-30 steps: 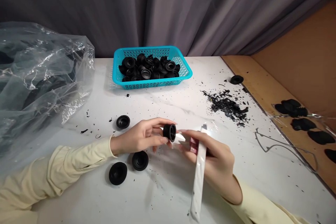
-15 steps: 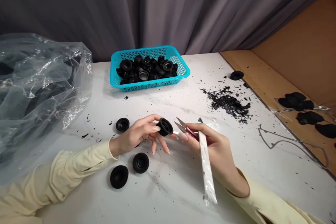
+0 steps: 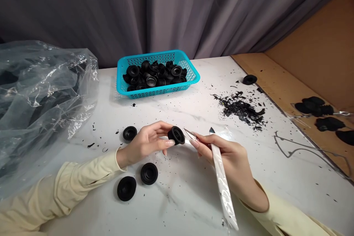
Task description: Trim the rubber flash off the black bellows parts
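Note:
Pinched in my left hand (image 3: 151, 142) is a ribbed black rubber boot (image 3: 177, 135), its open end tilted toward my right hand. My right hand (image 3: 221, 151) grips a pair of thread snips (image 3: 190, 134); the blades look nearly together, their tip close to the boot's rim. Whether the tip touches the rim I cannot tell. A flat white strip in clear plastic (image 3: 223, 188), with a dark pointed end, crosses the fingers of my right hand. Around my left hand on the table lie more boots, one behind (image 3: 129, 133) and two in front (image 3: 149, 173) (image 3: 126, 188).
A turquoise basket (image 3: 157, 93) full of black rubber boots stands at the back. At left is a large clear plastic bag (image 3: 83, 96). Black trimmings (image 3: 240, 107) lie in a heap at right, near a single boot (image 3: 249, 79). Dark pieces and thin wire rest by the cardboard edge.
The snips' blades have come closer together, near the boot's rim. My left fingers have curled in around the boot, which has turned slightly. The white strip's lower end has swung right.

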`<control>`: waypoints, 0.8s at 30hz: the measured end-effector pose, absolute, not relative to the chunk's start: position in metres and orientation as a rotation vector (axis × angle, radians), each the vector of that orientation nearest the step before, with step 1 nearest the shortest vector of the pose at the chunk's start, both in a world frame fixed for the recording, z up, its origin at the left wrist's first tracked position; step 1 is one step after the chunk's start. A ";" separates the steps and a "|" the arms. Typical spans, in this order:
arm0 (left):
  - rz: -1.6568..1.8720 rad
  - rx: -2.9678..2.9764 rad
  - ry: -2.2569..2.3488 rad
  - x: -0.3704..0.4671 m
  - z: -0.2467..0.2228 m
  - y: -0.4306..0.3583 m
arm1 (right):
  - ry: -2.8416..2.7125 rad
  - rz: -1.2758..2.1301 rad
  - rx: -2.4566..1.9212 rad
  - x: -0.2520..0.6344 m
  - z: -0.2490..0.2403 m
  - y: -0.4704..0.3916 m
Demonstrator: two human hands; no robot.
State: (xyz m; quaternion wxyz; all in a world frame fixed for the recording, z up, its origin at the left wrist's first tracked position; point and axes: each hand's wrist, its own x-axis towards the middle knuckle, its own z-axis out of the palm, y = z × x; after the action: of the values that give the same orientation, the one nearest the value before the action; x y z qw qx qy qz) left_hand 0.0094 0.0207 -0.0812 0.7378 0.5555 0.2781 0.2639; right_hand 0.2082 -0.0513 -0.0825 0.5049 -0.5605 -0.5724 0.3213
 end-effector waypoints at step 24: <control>0.518 1.209 0.639 0.011 -0.075 0.021 | -1.589 0.443 -1.311 0.206 -0.088 -0.052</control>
State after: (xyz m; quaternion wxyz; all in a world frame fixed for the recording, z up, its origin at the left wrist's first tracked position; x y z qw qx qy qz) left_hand 0.0112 0.0210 -0.0751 0.7444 0.5520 0.2918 0.2367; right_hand 0.2063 -0.0516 -0.0881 0.4947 -0.5407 -0.6554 0.1827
